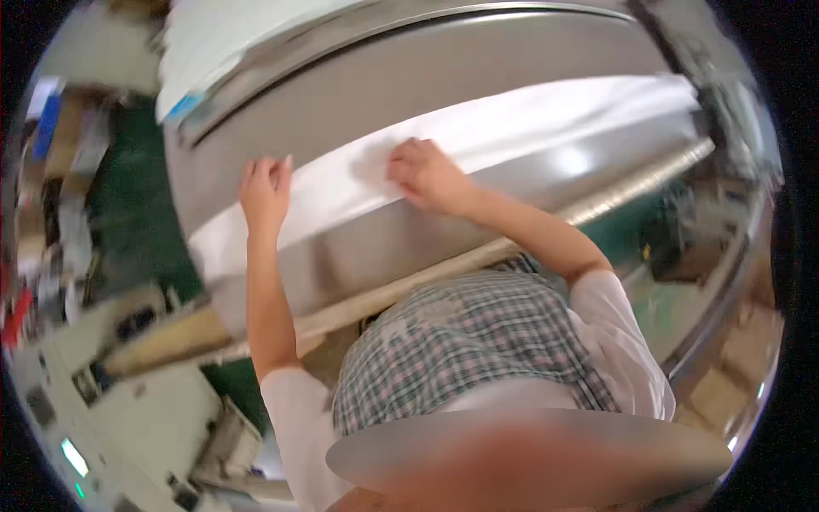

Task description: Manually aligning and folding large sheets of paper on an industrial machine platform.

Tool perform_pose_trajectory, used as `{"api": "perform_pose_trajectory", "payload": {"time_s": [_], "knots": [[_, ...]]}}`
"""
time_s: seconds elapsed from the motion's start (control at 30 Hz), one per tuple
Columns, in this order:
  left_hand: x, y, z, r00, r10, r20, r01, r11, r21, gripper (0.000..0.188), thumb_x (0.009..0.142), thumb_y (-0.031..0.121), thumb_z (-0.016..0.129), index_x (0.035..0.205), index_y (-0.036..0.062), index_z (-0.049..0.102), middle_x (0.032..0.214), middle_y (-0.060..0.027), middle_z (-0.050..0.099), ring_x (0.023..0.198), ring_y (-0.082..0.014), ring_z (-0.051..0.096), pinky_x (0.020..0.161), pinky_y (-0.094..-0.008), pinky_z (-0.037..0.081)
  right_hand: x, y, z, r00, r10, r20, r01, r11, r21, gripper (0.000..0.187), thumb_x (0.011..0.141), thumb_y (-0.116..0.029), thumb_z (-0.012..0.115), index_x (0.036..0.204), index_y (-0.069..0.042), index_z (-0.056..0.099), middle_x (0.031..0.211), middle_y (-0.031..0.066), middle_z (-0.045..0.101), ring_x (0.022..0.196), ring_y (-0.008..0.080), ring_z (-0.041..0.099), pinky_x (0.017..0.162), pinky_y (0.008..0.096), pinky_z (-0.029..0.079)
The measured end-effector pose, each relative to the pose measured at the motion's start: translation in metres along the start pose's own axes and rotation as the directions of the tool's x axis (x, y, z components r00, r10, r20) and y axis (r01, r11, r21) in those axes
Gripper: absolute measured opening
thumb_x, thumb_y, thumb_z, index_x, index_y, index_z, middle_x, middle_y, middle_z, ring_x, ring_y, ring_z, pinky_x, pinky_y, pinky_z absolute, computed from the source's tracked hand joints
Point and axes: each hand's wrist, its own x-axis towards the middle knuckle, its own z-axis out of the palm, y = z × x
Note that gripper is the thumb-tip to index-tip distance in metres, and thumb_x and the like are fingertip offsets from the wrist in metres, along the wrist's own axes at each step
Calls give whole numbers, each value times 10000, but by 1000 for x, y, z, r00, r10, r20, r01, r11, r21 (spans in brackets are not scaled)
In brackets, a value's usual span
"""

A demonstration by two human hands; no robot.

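A long white strip of sheet material (341, 182) lies across a smooth grey metal table (546, 43) and runs from lower left to upper right. At the strip's far edge, toward its left end, is my left hand (266, 196). Its fingers curl loosely, the thumb stands apart from them, and nothing shows in its grasp. Over the middle of the strip my right hand (429, 177) is closed, fingers bunched and slightly blurred. A shadow falls on the strip beside it, and whatever its fingertips may hold is hidden.
A pale roller or tube (631, 183) runs along the table's near edge, in front of my checked apron (461, 341). White material (222, 43) hangs beyond the far bar (384, 30). Cream machine housings (162, 418) stand at lower left, cardboard boxes (725, 384) at right.
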Motion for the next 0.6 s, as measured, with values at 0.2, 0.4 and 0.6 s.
{"api": "perform_pose_trajectory", "payload": {"time_s": [0.2,0.4,0.6], "knots": [[-45,-22,33,974,-209,82,186,956,229,275,854,259,457,741,25,545,759,-193,568,716,-364,536,636,-430,419,-51,28,-52,985,169,15,-166,978,-125,303,540,-24,622,828,-65,535,941,66,507,921,256,472,783,361,391],[-146,-136,-27,973,-187,133,122,912,391,187,824,163,450,740,12,520,695,-186,523,655,-372,504,591,-446,392,-121,113,-130,935,352,-36,-339,864,-371,347,531,-20,608,872,-57,559,960,102,509,917,292,480,787,372,419],[-154,-127,-62,967,-174,-184,252,736,629,309,868,295,414,903,31,570,913,-175,591,894,-376,519,754,-459,412,-189,241,-220,841,489,-233,-537,699,-472,315,575,-8,575,883,-78,568,974,93,520,960,278,496,793,348,447]]}}
